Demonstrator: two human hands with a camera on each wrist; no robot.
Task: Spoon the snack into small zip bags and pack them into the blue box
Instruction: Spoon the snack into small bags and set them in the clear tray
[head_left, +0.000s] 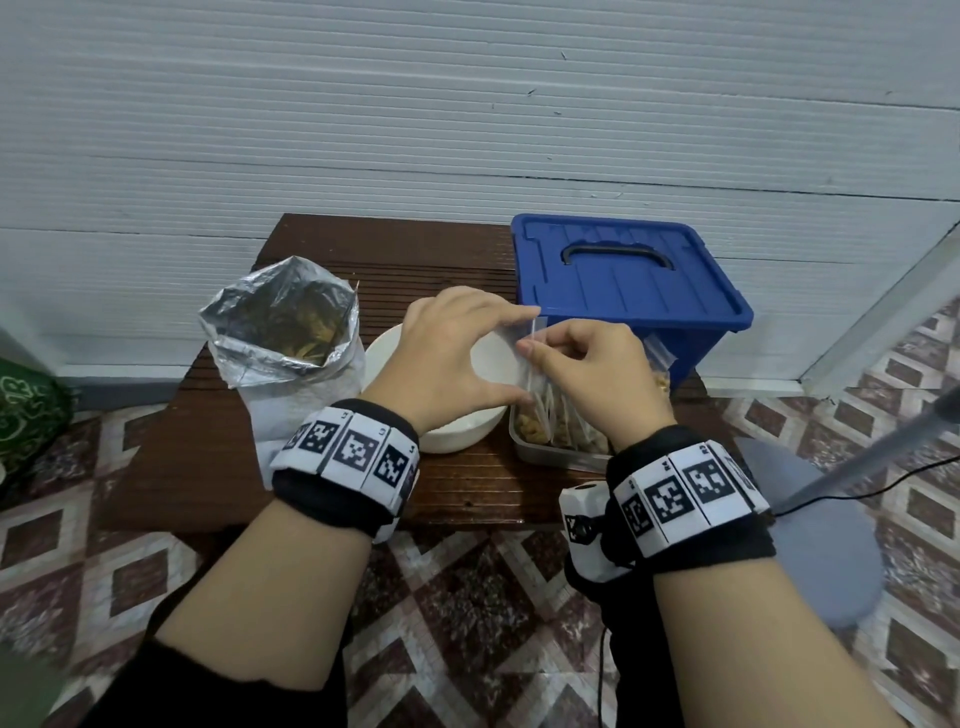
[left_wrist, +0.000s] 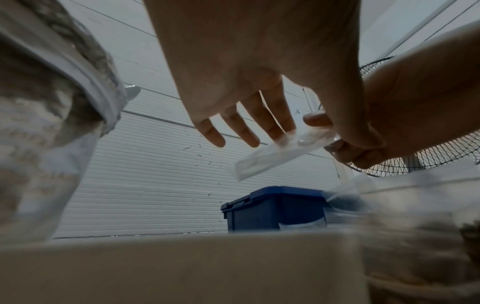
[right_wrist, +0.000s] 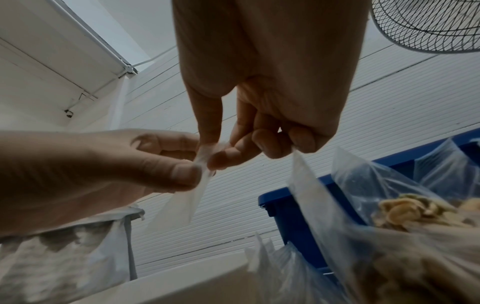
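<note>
An empty zip bag (right_wrist: 193, 193) is pinched at its mouth by the left hand (head_left: 457, 353) and right hand (head_left: 597, 374), above the bowl (head_left: 457, 431). The blue box (head_left: 623, 280) stands closed at one o'clock. The lips should be parted evenly before spooning.

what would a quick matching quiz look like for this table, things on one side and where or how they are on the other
Things:
1. blue box
2. foil snack bag
3. white bowl
4. metal tray

Places or states:
A. stands open at the table's left
B. holds filled zip bags
C. lid shut, at the back right
D. sits under the left hand

Pairs: 1-C, 2-A, 3-D, 4-B
</note>
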